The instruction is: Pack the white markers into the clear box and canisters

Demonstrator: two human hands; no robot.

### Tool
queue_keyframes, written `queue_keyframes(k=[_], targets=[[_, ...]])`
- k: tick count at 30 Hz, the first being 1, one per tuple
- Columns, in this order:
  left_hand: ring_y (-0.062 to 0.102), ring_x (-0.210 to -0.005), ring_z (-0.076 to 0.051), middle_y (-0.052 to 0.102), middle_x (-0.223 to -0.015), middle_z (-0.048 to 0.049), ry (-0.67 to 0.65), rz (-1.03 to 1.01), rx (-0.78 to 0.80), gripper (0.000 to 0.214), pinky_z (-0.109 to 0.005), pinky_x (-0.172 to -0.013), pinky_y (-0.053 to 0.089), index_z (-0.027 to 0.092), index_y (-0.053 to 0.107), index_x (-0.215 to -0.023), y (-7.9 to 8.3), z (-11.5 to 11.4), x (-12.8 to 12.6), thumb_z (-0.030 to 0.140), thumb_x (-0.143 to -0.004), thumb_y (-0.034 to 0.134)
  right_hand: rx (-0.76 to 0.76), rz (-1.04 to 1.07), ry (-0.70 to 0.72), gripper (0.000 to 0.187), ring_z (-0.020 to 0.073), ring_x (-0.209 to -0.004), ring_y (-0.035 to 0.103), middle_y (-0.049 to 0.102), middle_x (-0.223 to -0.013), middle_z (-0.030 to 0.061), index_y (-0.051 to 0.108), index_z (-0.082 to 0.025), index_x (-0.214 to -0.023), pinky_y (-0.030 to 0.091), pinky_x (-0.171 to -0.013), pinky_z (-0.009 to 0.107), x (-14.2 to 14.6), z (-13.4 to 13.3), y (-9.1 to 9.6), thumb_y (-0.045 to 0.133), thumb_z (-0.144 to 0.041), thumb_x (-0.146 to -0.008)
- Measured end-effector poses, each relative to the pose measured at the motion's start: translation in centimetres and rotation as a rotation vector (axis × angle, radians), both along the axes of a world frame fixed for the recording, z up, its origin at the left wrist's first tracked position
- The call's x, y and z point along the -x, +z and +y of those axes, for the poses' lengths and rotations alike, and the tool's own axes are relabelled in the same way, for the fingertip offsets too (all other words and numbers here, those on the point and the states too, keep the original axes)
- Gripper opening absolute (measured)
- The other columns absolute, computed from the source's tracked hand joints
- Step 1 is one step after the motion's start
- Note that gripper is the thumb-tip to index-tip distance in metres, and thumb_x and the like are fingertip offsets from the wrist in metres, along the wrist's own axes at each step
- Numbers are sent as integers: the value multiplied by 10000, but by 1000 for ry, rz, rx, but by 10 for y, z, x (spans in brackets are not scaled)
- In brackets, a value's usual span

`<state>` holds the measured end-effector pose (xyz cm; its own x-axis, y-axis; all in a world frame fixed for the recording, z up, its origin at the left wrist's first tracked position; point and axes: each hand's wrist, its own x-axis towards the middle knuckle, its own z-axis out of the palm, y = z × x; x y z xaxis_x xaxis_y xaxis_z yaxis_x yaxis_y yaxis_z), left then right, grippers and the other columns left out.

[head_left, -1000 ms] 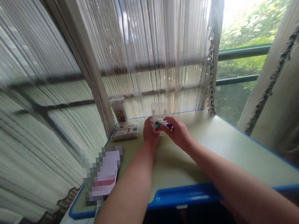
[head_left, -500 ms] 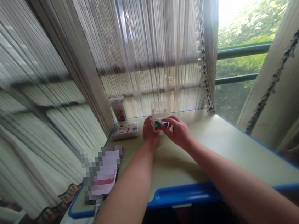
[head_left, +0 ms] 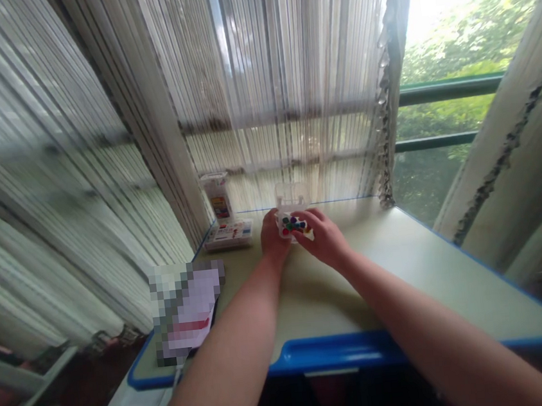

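Both my hands meet at the far middle of a pale desk with a blue rim (head_left: 335,352). My left hand (head_left: 271,236) wraps the left side of a small clear box of coloured markers (head_left: 293,224), whose red, green, blue and purple caps show at the top. My right hand (head_left: 322,239) closes on the box's right side, fingers curled over its edge. Just behind the box stands a clear plastic lid or container (head_left: 290,195).
A flat marker pack (head_left: 229,234) lies at the desk's far left, with an upright carton (head_left: 217,196) behind it. A blurred-out paper item (head_left: 188,312) rests near the left front edge. Sheer curtains hang behind the desk; a window with a green rail (head_left: 447,89) is at right.
The marker that lay slanted across the box top in my right fingers now stands among the others, only caps showing. Both hands stay on the box; the view shifted slightly.
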<state>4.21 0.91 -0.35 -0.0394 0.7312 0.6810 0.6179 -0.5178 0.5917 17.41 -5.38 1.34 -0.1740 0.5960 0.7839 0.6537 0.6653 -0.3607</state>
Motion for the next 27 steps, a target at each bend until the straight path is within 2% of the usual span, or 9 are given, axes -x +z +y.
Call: queue_keyframes(k=[5,10,14,20,27], targets=[[571,-855,-219,588,-892,-80,-22,12,-36,184,-359,-779,479,181,509,-870,0,0,0,146,-713,599,-22,-38,-61,299,182,-841,604,601,-1067,96,604,-221,-1130,504,-717,309,0,-2,2,478,-252,-860],[565,-908,-245,587,-941,-100,-26,30,-39,249,-387,-804,473,183,500,-932,-2,2,-2,157,-709,609,-23,-12,-127,231,206,-937,594,650,-1025,76,661,-241,-1019,501,-774,328,-1,0,2,489,-248,-865],[558,-962,-249,584,-1003,-121,-40,64,-45,286,-386,-850,460,168,495,-984,-3,1,-3,168,-720,604,-16,19,-152,173,200,-886,603,676,-969,61,679,-243,-930,502,-733,318,-2,1,3,528,-271,-850],[551,-995,-242,584,-1034,-123,-61,79,-65,302,-372,-889,446,165,505,-1016,-2,1,-5,177,-733,609,-34,-12,-182,199,189,-824,615,675,-950,56,685,-259,-964,482,-708,302,-5,3,1,519,-299,-864],[551,-990,-240,587,-1031,-126,-48,90,-66,298,-376,-887,451,148,509,-1012,-3,0,-5,212,-739,611,-29,33,-165,195,195,-798,605,671,-862,70,689,-213,-893,477,-723,313,-4,5,0,526,-315,-860]])
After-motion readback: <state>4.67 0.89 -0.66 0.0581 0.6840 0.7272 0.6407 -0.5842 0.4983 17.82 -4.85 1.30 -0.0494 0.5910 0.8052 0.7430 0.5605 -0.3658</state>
